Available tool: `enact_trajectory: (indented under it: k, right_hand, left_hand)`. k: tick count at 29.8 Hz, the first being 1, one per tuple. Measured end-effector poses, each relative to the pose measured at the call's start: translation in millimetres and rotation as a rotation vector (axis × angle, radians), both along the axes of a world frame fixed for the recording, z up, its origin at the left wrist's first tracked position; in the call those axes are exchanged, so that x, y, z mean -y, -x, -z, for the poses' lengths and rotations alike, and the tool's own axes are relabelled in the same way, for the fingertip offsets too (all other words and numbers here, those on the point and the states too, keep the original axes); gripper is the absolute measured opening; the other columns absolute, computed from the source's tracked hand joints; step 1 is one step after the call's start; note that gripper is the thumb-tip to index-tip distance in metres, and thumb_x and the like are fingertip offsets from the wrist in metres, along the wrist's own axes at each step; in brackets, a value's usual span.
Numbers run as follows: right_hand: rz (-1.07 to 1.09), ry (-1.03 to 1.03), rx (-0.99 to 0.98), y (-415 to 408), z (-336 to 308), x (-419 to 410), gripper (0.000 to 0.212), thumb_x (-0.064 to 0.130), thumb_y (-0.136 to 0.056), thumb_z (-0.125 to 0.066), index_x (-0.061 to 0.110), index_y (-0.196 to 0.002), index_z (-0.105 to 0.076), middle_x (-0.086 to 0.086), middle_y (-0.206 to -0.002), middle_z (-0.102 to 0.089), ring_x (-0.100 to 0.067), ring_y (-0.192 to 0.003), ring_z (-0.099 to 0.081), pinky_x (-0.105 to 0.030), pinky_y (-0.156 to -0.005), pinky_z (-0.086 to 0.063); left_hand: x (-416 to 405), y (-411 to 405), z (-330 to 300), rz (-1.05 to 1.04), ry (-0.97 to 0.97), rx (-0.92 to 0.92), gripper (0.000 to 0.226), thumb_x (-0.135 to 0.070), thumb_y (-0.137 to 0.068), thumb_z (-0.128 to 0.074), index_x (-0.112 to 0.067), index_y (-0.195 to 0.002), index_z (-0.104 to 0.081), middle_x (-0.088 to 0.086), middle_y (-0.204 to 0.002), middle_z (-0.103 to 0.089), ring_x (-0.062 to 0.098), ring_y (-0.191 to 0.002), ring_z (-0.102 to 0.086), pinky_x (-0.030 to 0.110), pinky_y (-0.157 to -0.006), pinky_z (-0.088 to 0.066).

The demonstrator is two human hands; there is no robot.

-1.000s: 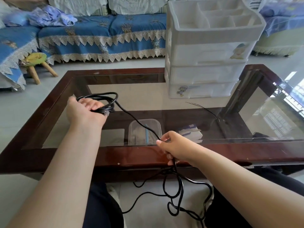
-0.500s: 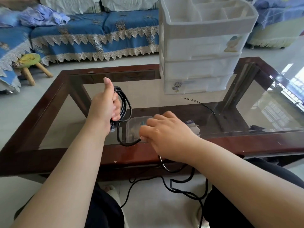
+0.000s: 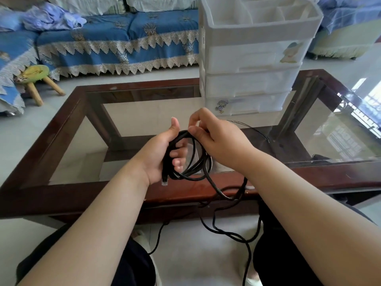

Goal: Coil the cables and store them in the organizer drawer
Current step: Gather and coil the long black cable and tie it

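Cable (image 3: 191, 168), black and only partly coiled, sits in the left hand (image 3: 162, 155), held over the near edge of the glass-topped coffee table (image 3: 68, 129). That hand grips the gathered loops with its fingers curled through them and the thumb up; a connector end pokes out below the palm, though its type is too small to tell. Just to the right, the right hand (image 3: 216, 137) pinches the top of the newest loop between thumb and fingertips, laying it against the bundle. From there the loose remainder drops over the table's edge and trails across the floor between the person's knees.

To coil well, I'd judge each new loop should match the size of those already held, with a slight twist from the right hand so the strand lies flat rather than kinking. The trailing slack looks tangled and likely needs shaking free first. The white organizer (image 3: 253, 58) stands further right on the table, its drawers closed.
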State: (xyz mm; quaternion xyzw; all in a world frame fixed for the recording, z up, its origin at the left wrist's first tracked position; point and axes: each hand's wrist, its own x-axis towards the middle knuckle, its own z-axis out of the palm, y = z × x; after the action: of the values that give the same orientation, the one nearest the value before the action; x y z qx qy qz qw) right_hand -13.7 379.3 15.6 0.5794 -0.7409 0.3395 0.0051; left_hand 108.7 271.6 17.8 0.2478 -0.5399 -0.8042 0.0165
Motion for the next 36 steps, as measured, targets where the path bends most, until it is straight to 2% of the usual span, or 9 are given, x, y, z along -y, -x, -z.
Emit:
enact_trajectory:
  k: [5, 10, 12, 15, 18, 22, 25, 28, 36]
  right_hand:
    - [0.123, -0.078, 0.041, 7, 3, 3, 0.031, 0.049, -0.094, -0.043, 0.019, -0.102, -0.046, 0.005, -0.053, -0.047, -0.013, -0.048, -0.045, -0.029, -0.046, -0.03]
    - [0.196, -0.159, 0.082, 17, 4, 5, 0.05, 0.067, -0.085, -0.038, 0.021, -0.065, -0.043, 0.004, -0.053, -0.044, -0.013, -0.051, -0.042, -0.029, -0.048, -0.029]
    - [0.187, -0.144, 0.141, 19, 3, 5, 0.054, 0.07, -0.081, -0.039, 0.02, -0.059, -0.04, 0.004, -0.051, -0.04, -0.012, -0.049, -0.038, -0.03, -0.05, -0.029]
    - [0.145, -0.12, 0.232, 22, -1, 5, 0.051, 0.067, -0.079, -0.044, 0.022, -0.057, -0.038, 0.008, -0.051, -0.035, -0.009, -0.049, -0.032, -0.027, -0.049, -0.027]
    - [0.104, -0.118, 0.279, 23, 0, 5, 0.046, 0.055, -0.087, -0.05, 0.018, -0.061, -0.044, 0.007, -0.054, -0.036, -0.009, -0.05, -0.031, -0.023, -0.048, -0.026]
    - [0.063, -0.145, 0.321, 20, 4, 6, 0.042, 0.049, -0.092, -0.047, 0.015, -0.068, -0.048, 0.006, -0.058, -0.041, -0.011, -0.054, -0.037, -0.029, -0.054, -0.031]
    - [0.097, -0.128, 0.35, 18, 4, 7, 0.04, 0.046, -0.094, -0.047, 0.018, -0.066, -0.044, 0.006, -0.057, -0.042, -0.012, -0.053, -0.041, -0.03, -0.054, -0.039]
    - [0.128, -0.087, 0.355, 16, 6, 8, 0.04, 0.044, -0.094, -0.048, 0.021, -0.062, -0.041, 0.007, -0.055, -0.041, -0.009, -0.051, -0.038, -0.029, -0.052, -0.033]
    - [0.077, -0.001, 0.462, 17, 6, 10, 0.036, 0.04, -0.092, -0.055, 0.008, -0.074, -0.055, 0.003, -0.054, -0.044, -0.005, -0.045, -0.035, -0.024, -0.045, -0.034]
  left_hand:
    - [0, -2, 1, 0.063, -0.097, -0.023, 0.056, -0.061, -0.094, -0.03, -0.015, -0.064, -0.038, -0.005, -0.043, -0.028, 0.005, -0.027, -0.025, 0.017, -0.032, -0.022]
    - [1, -4, -2, 0.125, -0.078, -0.027, 0.057, -0.067, -0.087, -0.032, -0.016, -0.063, -0.04, -0.008, -0.043, -0.025, 0.002, -0.029, -0.019, 0.018, -0.035, -0.011]
    - [1, -6, -6, 0.147, -0.004, -0.028, 0.052, -0.067, -0.081, -0.039, -0.017, -0.064, -0.039, -0.008, -0.044, -0.024, 0.001, -0.031, -0.018, 0.018, -0.035, -0.012]
    - [1, -8, -10, 0.169, 0.123, -0.027, 0.044, -0.056, -0.082, -0.05, -0.017, -0.065, -0.04, -0.008, -0.046, -0.025, 0.001, -0.032, -0.018, 0.015, -0.035, -0.017]
    - [-2, -10, -12, 0.211, 0.201, 0.017, 0.046, -0.059, -0.08, -0.046, -0.015, -0.069, -0.04, -0.007, -0.047, -0.026, 0.003, -0.034, -0.02, 0.016, -0.036, -0.022]
    - [-7, -11, -10, 0.193, 0.205, -0.023, 0.046, -0.058, -0.084, -0.04, -0.014, -0.072, -0.038, -0.004, -0.05, -0.029, 0.007, -0.037, -0.031, 0.02, -0.039, -0.033]
    - [-8, -10, -9, 0.122, 0.219, -0.084, 0.042, -0.053, -0.087, -0.038, -0.013, -0.072, -0.041, 0.001, -0.051, -0.049, 0.014, -0.043, -0.05, 0.024, -0.045, -0.046]
    - [-10, -9, -9, 0.047, 0.201, -0.125, 0.041, -0.046, -0.092, -0.037, -0.011, -0.074, -0.046, 0.004, -0.057, -0.061, 0.016, -0.047, -0.06, 0.026, -0.047, -0.052]
    - [-2, -9, -10, 0.027, -0.094, -0.178, 0.047, -0.058, -0.085, -0.039, -0.014, -0.07, -0.042, -0.008, -0.037, -0.028, 0.003, -0.026, -0.023, 0.017, -0.032, -0.022]
